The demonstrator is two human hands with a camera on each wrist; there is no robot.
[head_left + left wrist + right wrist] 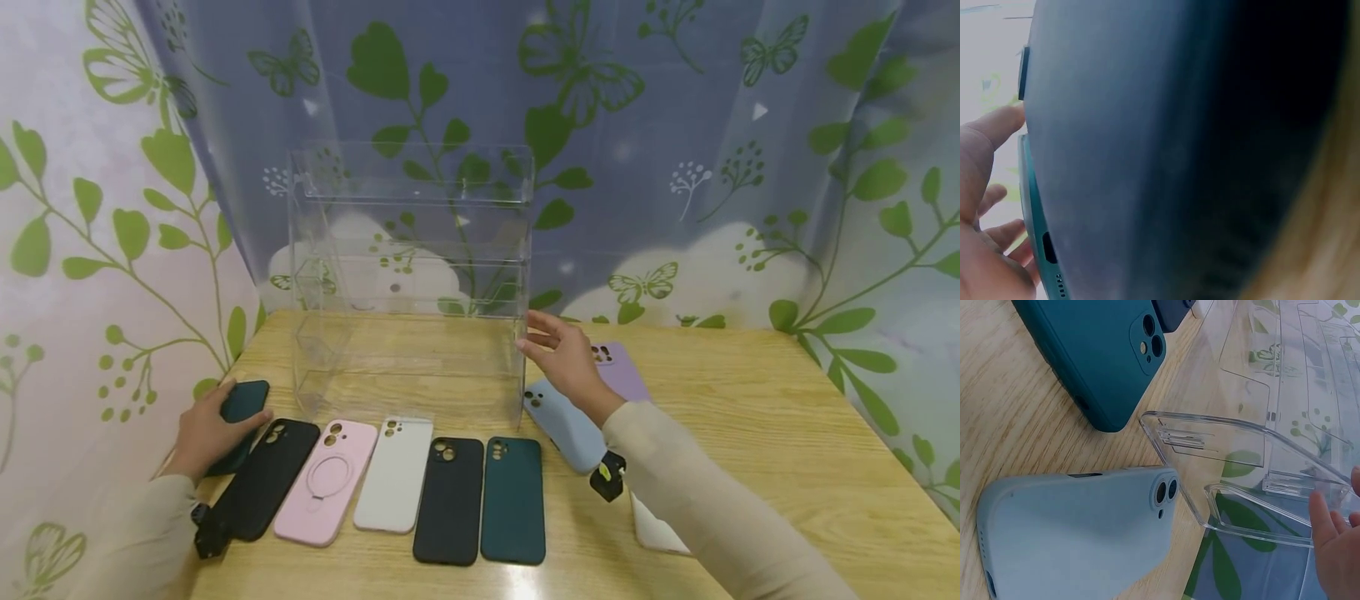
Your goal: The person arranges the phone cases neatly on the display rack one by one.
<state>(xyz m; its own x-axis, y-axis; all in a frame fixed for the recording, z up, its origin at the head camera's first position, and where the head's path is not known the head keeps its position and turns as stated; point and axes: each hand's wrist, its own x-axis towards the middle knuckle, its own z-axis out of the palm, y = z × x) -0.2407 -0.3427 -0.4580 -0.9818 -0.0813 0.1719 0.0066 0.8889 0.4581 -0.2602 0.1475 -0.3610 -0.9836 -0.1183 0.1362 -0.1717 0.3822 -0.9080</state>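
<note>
Wooden table [750,408], hands [212,429] [564,358] at teal case [246,402] and clear rack [412,260].

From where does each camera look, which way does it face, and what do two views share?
Head: worn on the head, facing forward and down at the clear rack and phone cases; left hand, right hand and sleeves show.
Left wrist: on that wrist, close to a blurred dark case, a teal case beside it; part of the left hand shows.
Right wrist: on that wrist, facing past the light-blue case toward the rack's side; right-hand fingers show.
Shared: head and right wrist both show the clear rack, light-blue case and right hand.
</note>
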